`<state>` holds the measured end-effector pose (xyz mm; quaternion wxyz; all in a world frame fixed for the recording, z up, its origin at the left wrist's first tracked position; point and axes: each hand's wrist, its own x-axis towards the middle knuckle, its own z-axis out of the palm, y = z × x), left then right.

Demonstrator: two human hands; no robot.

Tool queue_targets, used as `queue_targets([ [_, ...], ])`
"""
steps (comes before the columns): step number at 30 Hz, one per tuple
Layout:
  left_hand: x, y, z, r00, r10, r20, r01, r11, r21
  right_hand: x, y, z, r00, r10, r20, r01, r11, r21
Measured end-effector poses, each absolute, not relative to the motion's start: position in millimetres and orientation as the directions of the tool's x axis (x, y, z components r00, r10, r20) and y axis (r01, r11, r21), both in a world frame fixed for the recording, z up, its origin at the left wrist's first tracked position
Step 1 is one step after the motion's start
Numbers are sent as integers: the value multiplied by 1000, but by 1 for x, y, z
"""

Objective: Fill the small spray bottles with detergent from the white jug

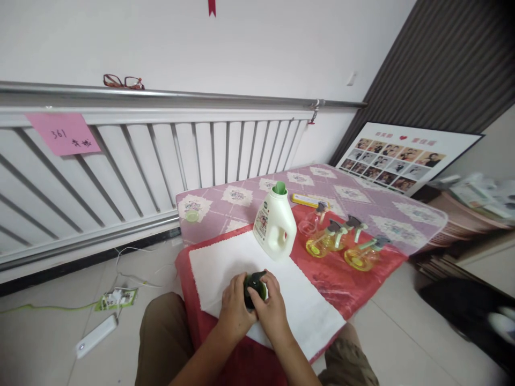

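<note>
Low over the white cloth [225,257], both my hands close round a small bottle with a dark pump top [254,284], seen from above; a bit of green shows at its edge. My left hand [234,306] wraps its left side. My right hand [272,306] grips the right side, its thumb across the top. Just beyond them a cream jug [276,228] stands upright with its handle to the right and a green piece in its mouth. On the right, several clear pump bottles [316,246] with dark heads stand on the red cover [309,273], some holding yellow liquid.
Behind the bottles lies a yellow-edged box [309,201]. A pale green cap [192,215] rests on the patterned tablecloth [237,195]. The white radiator [201,150] runs along the wall; a photo board [402,155] leans at the right. A power strip [96,336] and cables lie on the floor.
</note>
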<state>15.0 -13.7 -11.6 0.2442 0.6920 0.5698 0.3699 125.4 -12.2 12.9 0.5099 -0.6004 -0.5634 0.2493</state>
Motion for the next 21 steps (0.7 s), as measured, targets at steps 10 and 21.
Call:
queue_targets([
  [10, 14, -14, -11, 80, 969, 233, 599, -234, 766, 120, -13, 12, 258, 927, 272, 436, 139, -889],
  [21, 13, -15, -12, 112, 971, 213, 595, -237, 768, 121, -17, 13, 165, 939, 303, 473, 195, -859],
])
